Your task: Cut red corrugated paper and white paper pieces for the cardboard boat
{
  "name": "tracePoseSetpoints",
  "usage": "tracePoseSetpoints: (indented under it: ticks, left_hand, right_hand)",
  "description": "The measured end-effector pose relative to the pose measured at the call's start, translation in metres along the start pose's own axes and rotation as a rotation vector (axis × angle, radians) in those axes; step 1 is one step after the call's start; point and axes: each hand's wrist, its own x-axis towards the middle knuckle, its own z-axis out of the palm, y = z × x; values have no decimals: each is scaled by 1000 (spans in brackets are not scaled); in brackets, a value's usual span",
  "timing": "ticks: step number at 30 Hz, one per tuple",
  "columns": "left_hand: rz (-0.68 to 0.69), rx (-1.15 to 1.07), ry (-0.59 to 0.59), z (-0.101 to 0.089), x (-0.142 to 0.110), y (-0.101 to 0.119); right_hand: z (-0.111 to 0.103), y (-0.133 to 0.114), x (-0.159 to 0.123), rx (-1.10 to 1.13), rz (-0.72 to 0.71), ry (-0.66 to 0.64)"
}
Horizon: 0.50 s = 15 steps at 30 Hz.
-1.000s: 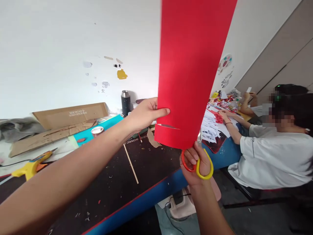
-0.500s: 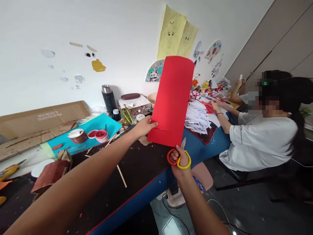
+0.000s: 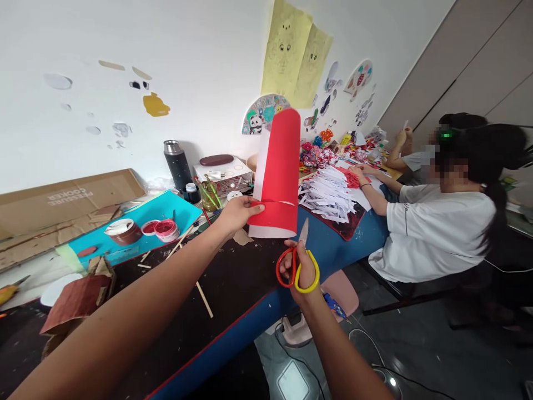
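My left hand (image 3: pixel 241 214) pinches the lower left edge of a red paper sheet (image 3: pixel 282 158), held upright above the table. The sheet curls, and its white back shows along the left side. A slit runs across its lower part, with a strip below it still joined. Just below and right of the paper, my right hand (image 3: pixel 300 266) grips a pair of scissors (image 3: pixel 307 271) with one red and one yellow handle loop. Their blades point up, look closed, and are apart from the paper.
A dark table mat (image 3: pixel 166 339) lies under my arms. On a turquoise sheet (image 3: pixel 137 222) are paint tubs (image 3: pixel 167 230). A black thermos (image 3: pixel 178 166) stands by the wall. To the right are white paper strips (image 3: pixel 328 194) and a seated person (image 3: pixel 437 222) working with red paper.
The red sheet has come down, and it has curled so its white back shows. My right hand with the scissors has shifted left. The view has turned and now takes in more of the table.
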Motion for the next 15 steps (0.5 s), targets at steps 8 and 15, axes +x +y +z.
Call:
tracePoseSetpoints:
  ticks: [8,15]
  left_hand:
    - [79,67,118,6,6,16]
    - [27,42,68,21,4,16]
  right_hand:
    - [-12,15,-26,-179,26,-293]
    - [-11,44,-56,-87,233,-472]
